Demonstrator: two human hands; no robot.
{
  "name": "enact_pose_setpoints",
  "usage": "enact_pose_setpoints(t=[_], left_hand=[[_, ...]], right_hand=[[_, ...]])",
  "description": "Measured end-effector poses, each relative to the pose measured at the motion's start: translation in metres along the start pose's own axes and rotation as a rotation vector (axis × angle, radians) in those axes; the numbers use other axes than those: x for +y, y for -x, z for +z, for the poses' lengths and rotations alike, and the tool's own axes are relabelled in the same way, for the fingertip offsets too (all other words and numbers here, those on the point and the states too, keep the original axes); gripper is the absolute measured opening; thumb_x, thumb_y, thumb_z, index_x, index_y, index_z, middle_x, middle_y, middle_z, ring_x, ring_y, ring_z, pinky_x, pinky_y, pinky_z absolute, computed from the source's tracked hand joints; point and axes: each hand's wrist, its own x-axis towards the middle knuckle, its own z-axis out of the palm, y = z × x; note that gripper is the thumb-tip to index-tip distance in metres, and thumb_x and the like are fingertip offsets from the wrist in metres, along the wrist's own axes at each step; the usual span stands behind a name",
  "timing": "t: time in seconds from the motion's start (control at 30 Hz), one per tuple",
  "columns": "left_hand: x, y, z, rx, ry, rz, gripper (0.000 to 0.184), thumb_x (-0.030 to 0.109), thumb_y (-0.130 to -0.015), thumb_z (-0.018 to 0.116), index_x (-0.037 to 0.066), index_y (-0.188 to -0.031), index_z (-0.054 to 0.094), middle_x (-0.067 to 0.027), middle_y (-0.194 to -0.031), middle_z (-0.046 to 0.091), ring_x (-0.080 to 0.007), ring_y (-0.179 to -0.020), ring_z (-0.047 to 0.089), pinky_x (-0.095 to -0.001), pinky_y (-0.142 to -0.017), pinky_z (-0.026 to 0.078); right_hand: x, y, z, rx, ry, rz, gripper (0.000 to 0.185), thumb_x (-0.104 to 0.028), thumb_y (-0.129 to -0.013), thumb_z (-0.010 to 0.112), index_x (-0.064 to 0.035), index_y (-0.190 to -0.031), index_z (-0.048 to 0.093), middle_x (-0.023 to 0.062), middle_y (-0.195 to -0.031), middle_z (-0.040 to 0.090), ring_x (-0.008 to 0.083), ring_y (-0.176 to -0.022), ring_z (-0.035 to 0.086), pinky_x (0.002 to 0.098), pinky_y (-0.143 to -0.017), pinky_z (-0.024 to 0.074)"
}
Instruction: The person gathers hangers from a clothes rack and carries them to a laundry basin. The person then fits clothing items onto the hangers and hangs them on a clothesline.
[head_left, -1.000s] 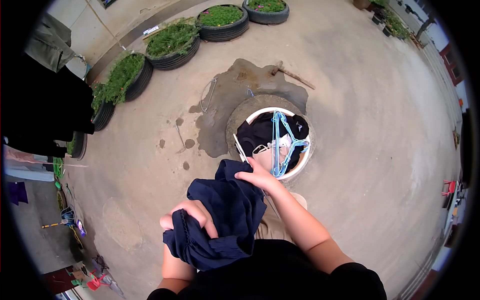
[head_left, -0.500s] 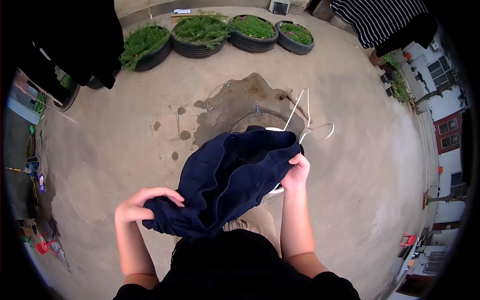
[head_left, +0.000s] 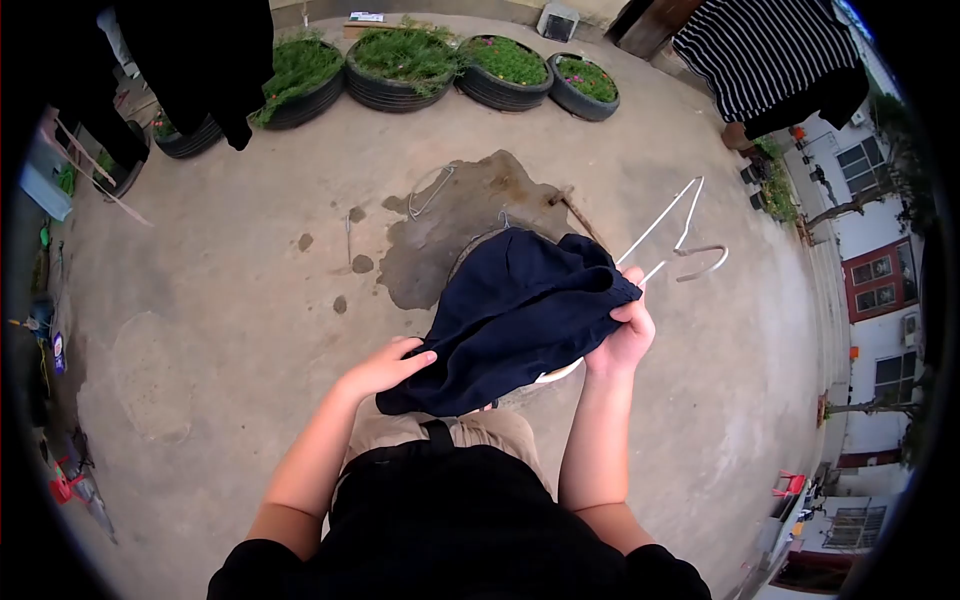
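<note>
A dark navy garment [head_left: 520,310] with a gathered, elastic-looking waistband is stretched between my two hands. My right hand [head_left: 622,330] grips its right end, thumb on top and fingers closed around the cloth. My left hand [head_left: 385,368] pinches its left edge, with most fingers behind or over the fabric. Just beyond my right hand a white clothes hanger [head_left: 665,220] sticks out; whether that hand also holds it I cannot tell. Beneath the cloth, part of a white rim [head_left: 562,374] shows, the rest hidden.
A wet patch [head_left: 410,260] darkens the concrete ahead, with a wire hanger [head_left: 432,192] and a wooden-handled tool [head_left: 580,212] on it. Tyre planters [head_left: 400,92] line the far side. Dark clothes [head_left: 205,60] hang at upper left, a striped garment [head_left: 765,55] at upper right.
The navy garment has been turned and its opening drawn narrower. My left hand has moved right and up, closer to my right hand. The white hanger has shifted right.
</note>
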Motion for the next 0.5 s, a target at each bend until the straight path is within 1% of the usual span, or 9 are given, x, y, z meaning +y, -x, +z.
enact_pose_setpoints(t=[0.03,0.1,0.17,0.2,0.23,0.3,0.33,0.4,0.5], left_hand=[[-0.004,0.003,-0.005,0.116,-0.036,0.086,0.047,0.043,-0.093,0.053,0.001,-0.112,0.060,-0.0131,-0.113,0.057,-0.0230,-0.107,0.050,-0.0342,-0.095,0.039],[0.005,0.011,-0.025,0.133,-0.033,0.076,0.044,0.041,-0.093,0.053,0.003,-0.113,0.060,-0.0135,-0.119,0.054,-0.0223,-0.113,0.046,-0.0335,-0.098,0.037],[0.008,0.013,-0.040,0.474,-0.494,0.190,0.041,0.040,-0.093,0.054,0.005,-0.115,0.061,-0.0159,-0.113,0.057,-0.0273,-0.106,0.053,-0.0357,-0.094,0.042],[0.021,0.013,-0.050,0.493,-0.354,0.086,0.041,0.040,-0.094,0.053,0.005,-0.114,0.061,-0.0134,-0.108,0.060,-0.0251,-0.100,0.056,-0.0357,-0.089,0.044],[0.045,0.016,-0.060,0.510,-0.214,-0.018,0.041,0.040,-0.094,0.053,0.004,-0.114,0.061,-0.0109,-0.103,0.063,-0.0229,-0.094,0.059,-0.0358,-0.085,0.047],[0.059,0.008,-0.062,0.591,0.363,0.106,0.043,0.042,-0.095,0.051,0.003,-0.113,0.061,-0.0061,-0.099,0.065,-0.0183,-0.087,0.061,-0.0348,-0.081,0.049],[0.075,0.010,-0.065,0.568,0.431,0.104,0.046,0.044,-0.095,0.049,0.002,-0.113,0.060,-0.0056,-0.103,0.065,-0.0154,-0.091,0.060,-0.0329,-0.081,0.049],[0.095,0.004,-0.068,0.580,0.538,0.163,0.046,0.043,-0.095,0.050,0.001,-0.110,0.061,-0.0077,-0.098,0.066,-0.0157,-0.087,0.062,-0.0303,-0.080,0.049],[0.136,0.002,-0.061,0.517,0.658,0.254,0.044,0.038,-0.096,0.049,-0.003,-0.110,0.060,-0.0118,-0.103,0.066,-0.0192,-0.091,0.064,-0.0314,-0.082,0.050]], right_hand=[[-0.008,0.001,-0.001,0.034,0.030,-0.010,0.020,0.001,-0.058,0.039,-0.0047,-0.078,0.040,0.0111,-0.083,0.051,0.0265,-0.086,0.051,0.0353,-0.082,0.0456],[-0.018,0.000,-0.015,0.029,0.121,-0.015,0.024,0.004,-0.059,0.040,-0.0034,-0.082,0.044,0.0099,-0.085,0.052,0.0239,-0.086,0.052,0.0322,-0.081,0.0452],[-0.020,0.000,-0.033,0.079,0.253,-0.026,0.028,0.006,-0.060,0.040,-0.0028,-0.086,0.047,0.0090,-0.086,0.053,0.0220,-0.086,0.052,0.0304,-0.080,0.0453],[-0.020,0.000,-0.045,0.042,0.334,-0.019,0.031,0.008,-0.061,0.042,-0.0028,-0.090,0.049,0.0073,-0.086,0.054,0.0193,-0.085,0.053,0.0281,-0.080,0.0449],[-0.020,0.001,-0.050,0.099,0.434,0.013,0.026,0.007,-0.065,0.046,-0.0055,-0.088,0.050,0.0010,-0.086,0.051,0.0105,-0.075,0.049,0.0197,-0.063,0.0395],[-0.027,0.003,-0.066,0.136,0.529,0.114,0.022,0.005,-0.069,0.049,-0.0065,-0.088,0.051,-0.0021,-0.080,0.050,0.0047,-0.063,0.044,0.0168,-0.049,0.0314],[-0.033,0.004,-0.077,0.102,0.529,0.136,0.022,0.004,-0.072,0.049,-0.0059,-0.092,0.052,-0.0014,-0.083,0.052,0.0047,-0.065,0.046,0.0169,-0.048,0.0317],[-0.043,0.004,-0.096,0.034,0.528,0.181,0.023,0.000,-0.077,0.050,-0.0048,-0.100,0.054,-0.0001,-0.088,0.057,0.0046,-0.069,0.049,0.0171,-0.046,0.0322],[-0.053,0.002,-0.088,0.076,0.550,0.275,0.039,-0.009,-0.082,0.052,-0.0040,-0.121,0.053,-0.0028,-0.086,0.056,0.0029,-0.068,0.046,0.0162,-0.045,0.0252]])
